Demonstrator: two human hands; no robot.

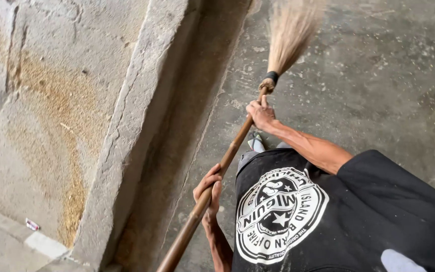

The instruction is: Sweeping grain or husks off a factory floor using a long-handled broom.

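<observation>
I hold a broom with a long brown wooden handle (232, 148) and pale straw bristles (290, 32) that are blurred over the concrete floor (378, 75). My right hand (261, 114) grips the handle high up, just below the black binding (272, 77) at the bristle head. My left hand (208, 191) is wrapped around the handle lower down, near my body. My black shirt with a round white print (278, 214) fills the lower right. A foot in a sandal (256, 142) shows just under my right hand.
A raised concrete slab (51, 126) with a stone curb (132, 126) runs along the left, dusted with yellowish grit. A shadowed gutter-like strip (187, 126) lies between curb and floor. A small white and red scrap (32, 224) lies at the lower left.
</observation>
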